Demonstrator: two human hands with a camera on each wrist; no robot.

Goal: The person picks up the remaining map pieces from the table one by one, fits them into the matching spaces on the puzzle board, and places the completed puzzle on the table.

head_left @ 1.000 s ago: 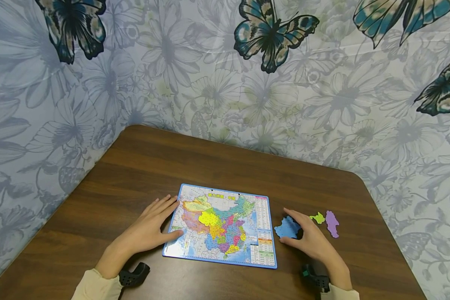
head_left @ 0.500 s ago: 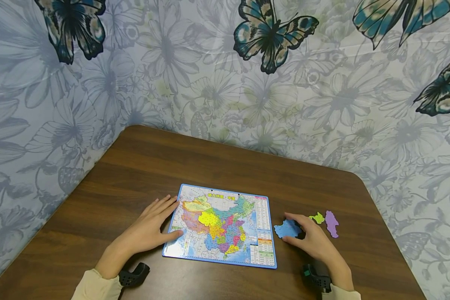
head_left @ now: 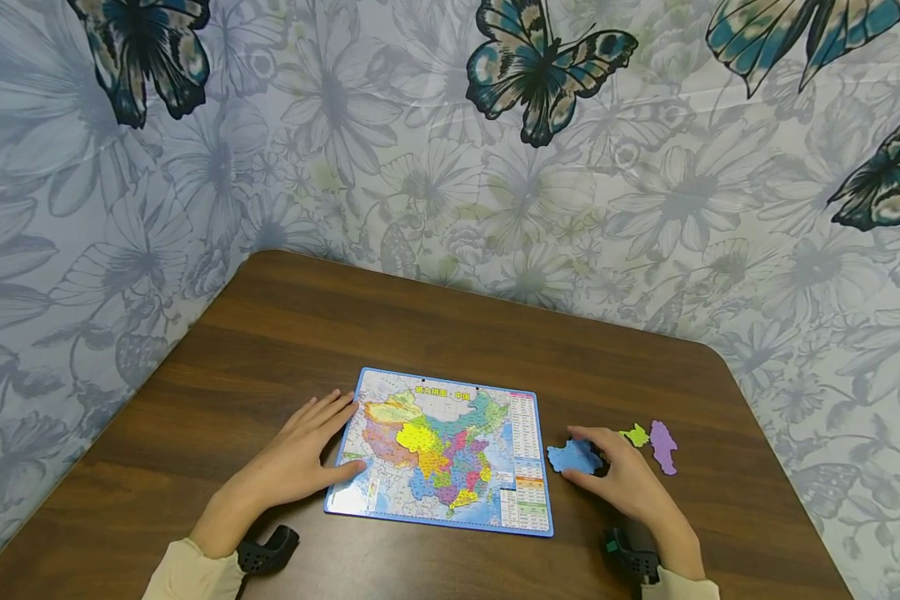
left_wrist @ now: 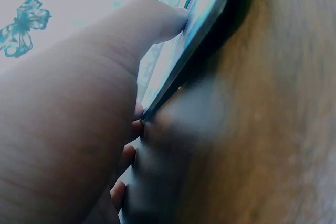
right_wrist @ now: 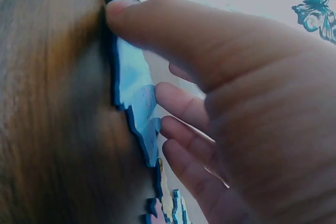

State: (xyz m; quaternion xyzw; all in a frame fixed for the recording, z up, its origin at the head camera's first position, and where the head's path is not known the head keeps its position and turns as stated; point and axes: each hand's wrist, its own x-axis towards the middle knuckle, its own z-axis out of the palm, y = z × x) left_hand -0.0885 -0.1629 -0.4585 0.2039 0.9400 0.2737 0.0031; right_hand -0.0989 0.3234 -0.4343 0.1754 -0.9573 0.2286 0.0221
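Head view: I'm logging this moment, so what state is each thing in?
Map board, flat on the table
Blue piece, flat beside the map board
Green piece, loose on the table
Purple piece, loose on the table
Left hand, fingers extended, thumb on the map board
Right hand, curved around the blue piece

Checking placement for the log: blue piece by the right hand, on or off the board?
Off: head view shows the blue piece on the table, right of the board.

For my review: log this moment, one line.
left hand: touching map board; right hand: at blue piece, grip unclear; nearby: green piece, purple piece
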